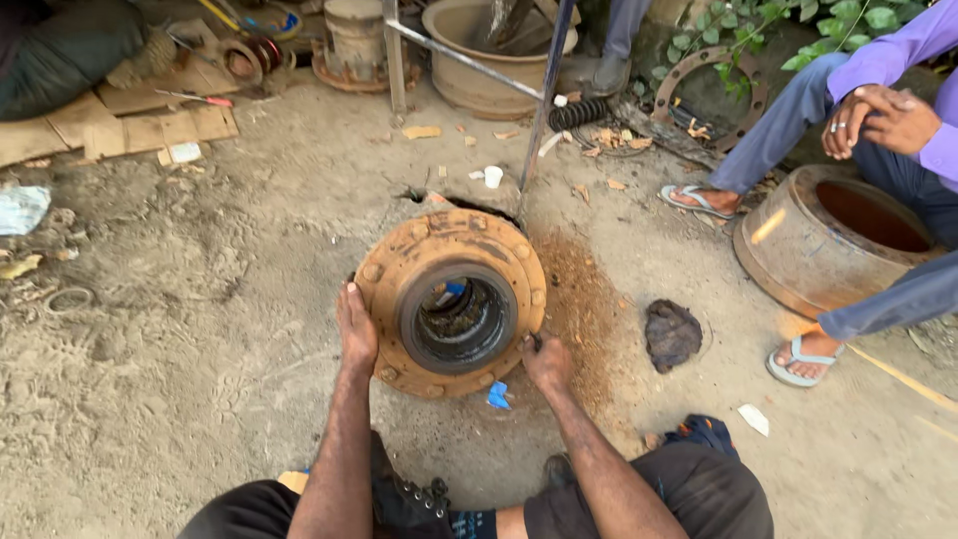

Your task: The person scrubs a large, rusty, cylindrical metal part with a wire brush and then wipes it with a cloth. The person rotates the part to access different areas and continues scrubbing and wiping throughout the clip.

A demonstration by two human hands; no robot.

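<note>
A rusty round wheel hub [414,262] with a dark greasy bore and bolt heads around its flange lies flat on the sandy ground. My left hand [355,327] rests flat against the hub's left rim. At the lower right rim my right hand [546,361] is closed around a small dark object that I cannot make out. A blue scrap [498,396] lies on the ground just below the hub.
A person in a purple shirt sits at the right beside a rusty brake drum [804,245], sandalled feet [804,361] on the ground. A dark rag [672,334] lies right of the hub. A metal stand [537,95], cardboard [120,125] and drums crowd the back.
</note>
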